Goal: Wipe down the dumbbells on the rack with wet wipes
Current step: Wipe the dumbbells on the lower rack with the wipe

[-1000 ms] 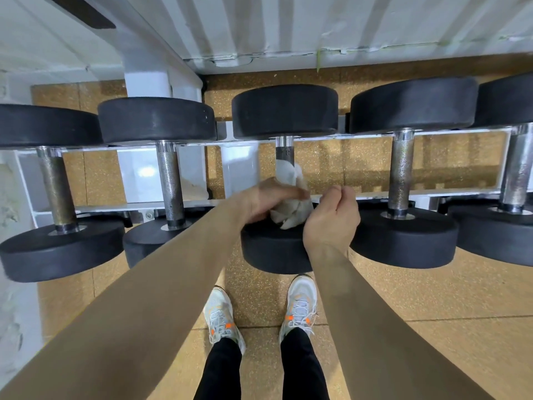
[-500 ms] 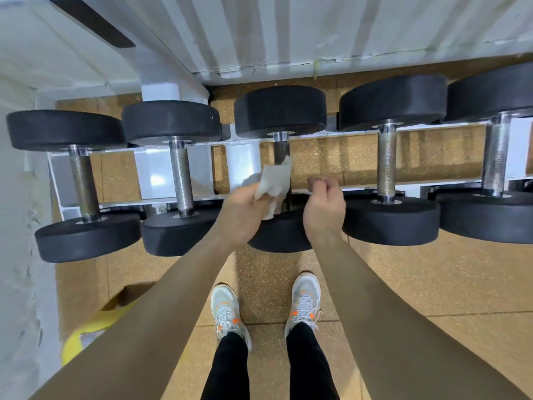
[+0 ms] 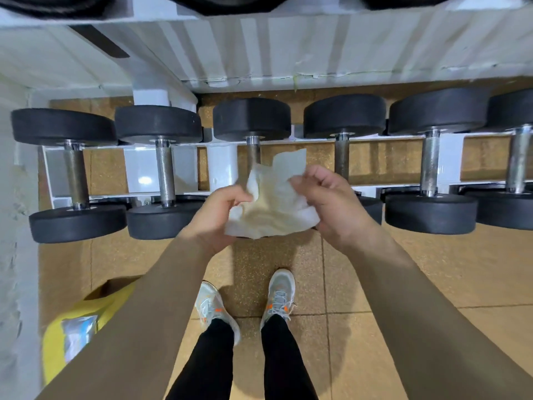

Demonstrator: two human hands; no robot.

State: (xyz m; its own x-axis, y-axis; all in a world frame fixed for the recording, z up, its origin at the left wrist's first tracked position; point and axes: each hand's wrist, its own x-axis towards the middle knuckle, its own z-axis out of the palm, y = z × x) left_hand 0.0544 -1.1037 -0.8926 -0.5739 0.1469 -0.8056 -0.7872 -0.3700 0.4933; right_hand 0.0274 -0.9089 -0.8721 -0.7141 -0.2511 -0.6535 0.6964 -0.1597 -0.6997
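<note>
Both hands pinch 1 crumpled wet wipe (image 3: 271, 202) (stained tan), left hand (image 3: 215, 215) at its left edge, right hand (image 3: 326, 203) at its right, spread just above the middle dumbbell (image 3: 251, 119) on the white rack (image 3: 222, 163).

Dumbbell heads (image 3: 251, 118): black, matt, rubber-like, fine grain.
Dumbbell handles (image 3: 165, 171): bare metal, knurled; some bright, some dull brown; collars polished.
Rack (image 3: 222, 166): white painted metal, glossy, light reflections on upright.
Wet wipe (image 3: 274, 203): thin white sheet, crumpled, translucent at upper edge, yellowish soiling at centre.
Floor (image 3: 375, 269): tan speckled tiles, matt, granular.
Wall panel (image 3: 288, 47): white, ribbed.
Bag (image 3: 52, 356): yellow plastic, smooth.
</note>
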